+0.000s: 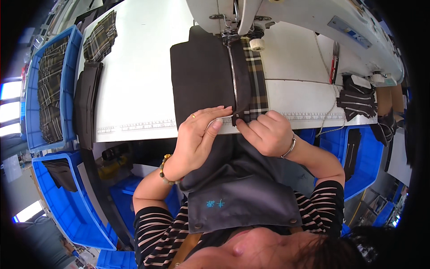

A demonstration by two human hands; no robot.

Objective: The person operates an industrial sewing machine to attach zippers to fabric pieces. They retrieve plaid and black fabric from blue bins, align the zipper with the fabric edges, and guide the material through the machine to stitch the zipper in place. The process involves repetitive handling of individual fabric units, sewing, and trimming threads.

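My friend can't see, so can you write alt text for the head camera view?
A person's left hand and right hand are at the near end of a zipper on dark fabric, whose far end reaches a white sewing machine. Plaid cloth shows along its right, and blue bins sit to both sides.

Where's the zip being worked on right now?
Head view, upper half, just right of centre: the zip runs down from the sewing machine, plaid cloth to its right, lower end between the left hand and right hand.

Sewing machine cropped by the top edge, ruler strip partly hidden under dark fabric
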